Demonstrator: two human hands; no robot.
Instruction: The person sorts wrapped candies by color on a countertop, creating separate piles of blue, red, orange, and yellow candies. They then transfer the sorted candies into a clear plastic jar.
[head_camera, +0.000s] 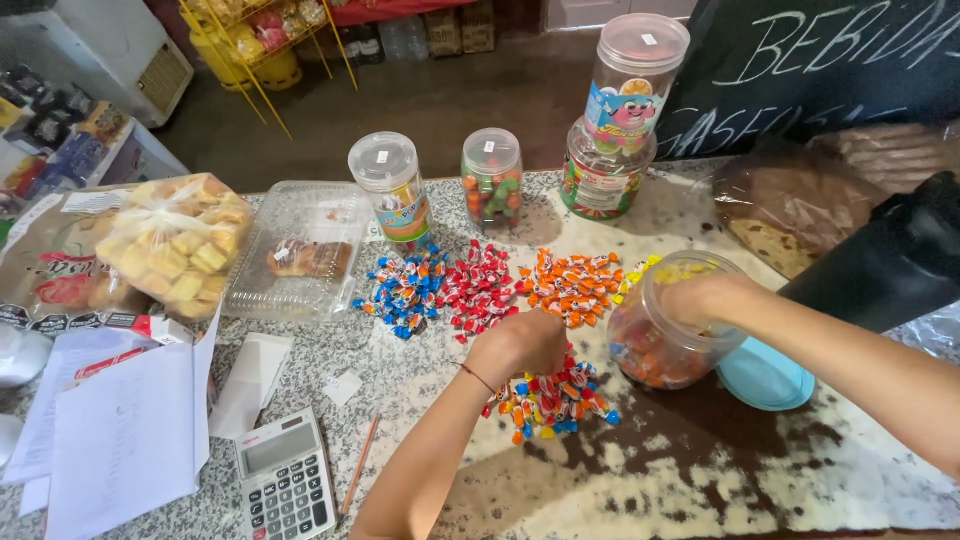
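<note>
My left hand (522, 345) closes over mixed candies (555, 400) at six o'clock; my right hand (700, 300), grip unclear, reaches inside the jar (665, 340). Blue, red, orange piles sorted.

Sorted candy piles (480, 285) lie between the lidded jars (492, 178) behind and the mixed pile (552, 398) in front.

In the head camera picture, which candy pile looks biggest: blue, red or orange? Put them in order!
1. Orange-wrapped candy pile, the widest spread.
2. Red-wrapped candy pile and blue-wrapped candy pile look about alike, so I won't rank those two.
</note>
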